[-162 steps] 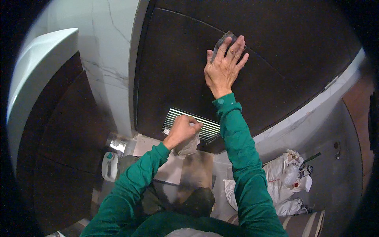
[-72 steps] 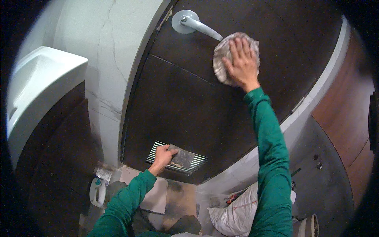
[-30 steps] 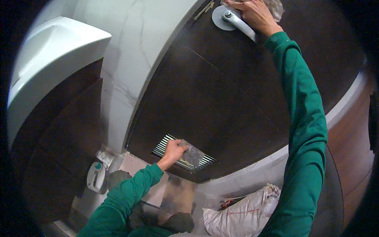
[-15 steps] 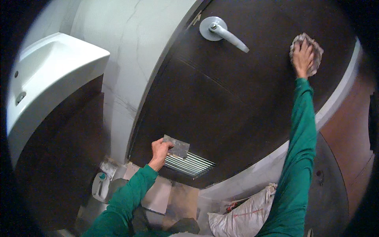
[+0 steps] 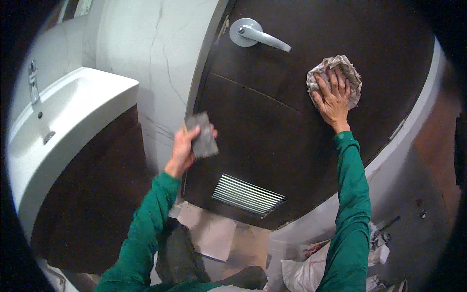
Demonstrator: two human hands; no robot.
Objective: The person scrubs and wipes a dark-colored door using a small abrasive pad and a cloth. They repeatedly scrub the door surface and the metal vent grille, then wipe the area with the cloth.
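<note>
Under the spread fingers of my right hand [image 5: 334, 104] a crumpled, stained cloth [image 5: 353, 78] is pressed flat against the dark brown door [image 5: 258, 146]. My left hand [image 5: 183, 146] grips a flat grey scraper blade [image 5: 205, 138], thumb across its face, in front of the door's left part. That blade is slightly blurred and looks apart from the door. Up and to the left of the cloth sits the door's silver lever handle [image 5: 265, 38]. Low on the door is a pale slatted vent [image 5: 249, 195], below and right of my left hand.
A white washbasin [image 5: 73, 109] with a chrome tap [image 5: 33, 82] juts out at the left, above a dark cabinet [image 5: 97, 194]. Marble-patterned wall [image 5: 155, 63] borders the door frame. On the floor lie pale tiles or boards [image 5: 209, 233] and a white sack [image 5: 304, 270] near my right arm.
My right hand and the cloth have moved left and slightly down across the door. My left hand has lifted the scraper from the vent to higher up. The view has shifted too.
</note>
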